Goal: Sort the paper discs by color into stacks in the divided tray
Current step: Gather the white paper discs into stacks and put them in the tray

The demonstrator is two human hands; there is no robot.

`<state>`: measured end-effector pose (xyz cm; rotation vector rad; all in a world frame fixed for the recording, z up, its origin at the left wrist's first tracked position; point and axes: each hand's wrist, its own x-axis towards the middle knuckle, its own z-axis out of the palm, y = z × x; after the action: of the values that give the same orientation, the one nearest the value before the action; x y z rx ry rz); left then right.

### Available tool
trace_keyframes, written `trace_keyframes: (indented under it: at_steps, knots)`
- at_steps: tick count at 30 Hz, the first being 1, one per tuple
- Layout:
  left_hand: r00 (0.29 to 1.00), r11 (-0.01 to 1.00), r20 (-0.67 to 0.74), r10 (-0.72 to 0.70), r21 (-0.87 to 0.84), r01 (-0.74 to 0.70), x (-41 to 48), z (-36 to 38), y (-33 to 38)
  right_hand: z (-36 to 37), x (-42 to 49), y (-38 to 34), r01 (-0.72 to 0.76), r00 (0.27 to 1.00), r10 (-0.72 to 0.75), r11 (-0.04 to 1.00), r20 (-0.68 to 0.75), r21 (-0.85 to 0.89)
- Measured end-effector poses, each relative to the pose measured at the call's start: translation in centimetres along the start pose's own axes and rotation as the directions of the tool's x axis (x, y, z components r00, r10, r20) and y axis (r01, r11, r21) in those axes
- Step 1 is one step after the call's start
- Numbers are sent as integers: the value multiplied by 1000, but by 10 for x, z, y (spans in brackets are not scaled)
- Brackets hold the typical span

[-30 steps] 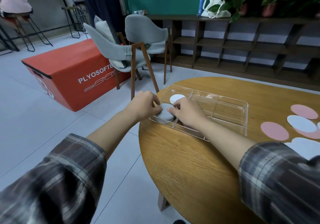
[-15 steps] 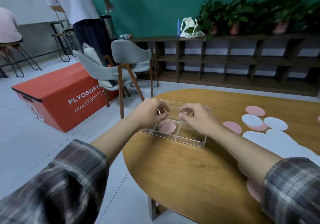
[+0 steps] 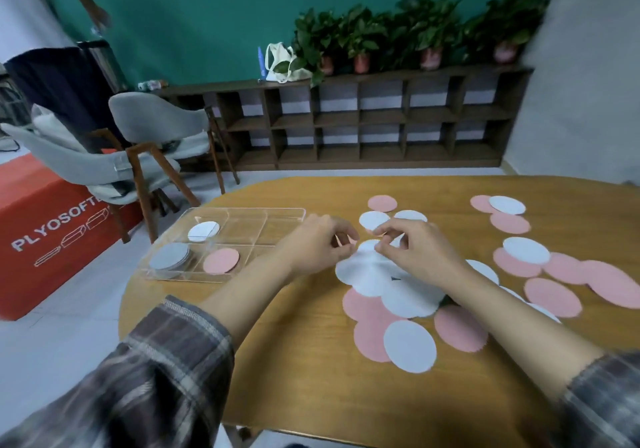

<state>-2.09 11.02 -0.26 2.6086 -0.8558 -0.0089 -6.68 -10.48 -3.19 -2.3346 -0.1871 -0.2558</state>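
Clearly early, I'd judge: the divided tray, at nine o'clock of the hands, carries a lone white disc, a greyish stack and one pink disc. Most loose discs still cover the worktop. With curled fingers, the left hand and right hand pinch a topmost white disc at its twelve o'clock edge.

An office lounge: green wall, cubby shelf topped with potted plants, grey chairs, orange box.

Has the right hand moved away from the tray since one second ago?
Yes. The right hand left the tray, going right, to the loose white discs.
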Motion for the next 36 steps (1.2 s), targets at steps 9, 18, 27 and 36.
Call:
trace_keyframes:
  at_steps: [9,18,27,36]
  knots:
    - [1000,1000,-13,-25,-13,25,33,77,-2,-6,-11,65,44,998,-51,990,-46,-137]
    - [976,994,-216,-30,-111,6,40,105,-19,11,-10,75,70,989,-92,981,-117,-182]
    - [971,968,-227,-80,-250,21,36,98,-23,16,-11,78,57,995,-73,971,-63,-232]
    - [943,902,-284,-173,-429,37,32,92,-19,15,-12,79,69,993,-87,978,-84,-199]
